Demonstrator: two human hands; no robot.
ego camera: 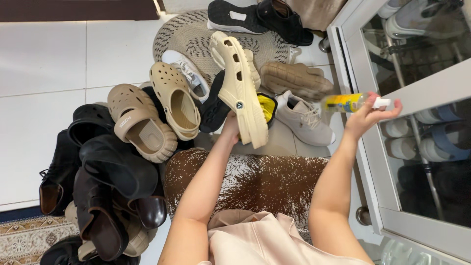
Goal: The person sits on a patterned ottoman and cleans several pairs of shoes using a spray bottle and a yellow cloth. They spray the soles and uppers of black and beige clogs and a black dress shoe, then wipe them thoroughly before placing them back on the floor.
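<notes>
The left hand (230, 128) grips a cream clog (240, 88) near its heel end, fingers wrapped behind it so only the back of the hand shows. The clog is held up on edge, its long axis running from about 11 o'clock at the toe to 5 o'clock at the heel — the side vents and strap rivet face the camera. A yellow cloth (266, 107) shows just behind the clog's lower part, at its 3 o'clock side.

The right hand (365, 117) is closed around a small spray bottle (351, 102) with a yellow label and white cap. The bottle lies nearly level, its long axis running 9 to 3 o'clock, the capped end at 3 o'clock, away from the clog; bottle and clog are apart.

On the tiled floor (44, 64) at the clog's 9 o'clock lie two tan clogs (157, 115) side by side, openings up, and further out at 8 o'clock a heap of black and brown shoes (105, 186). A white sneaker (189, 73) sits behind the tan pair. At 3 o'clock from the cream clog rests a beige sneaker (304, 120), with a tan ribbed slipper (294, 78) above it. At 12 o'clock, black shoes (260, 17) lie on a round woven mat (191, 34). A glass-doored shoe cabinet (417, 93) stands open at the far 3 o'clock — more shoes on its racks. A brown-and-white stool (250, 181) sits between the forearms.
</notes>
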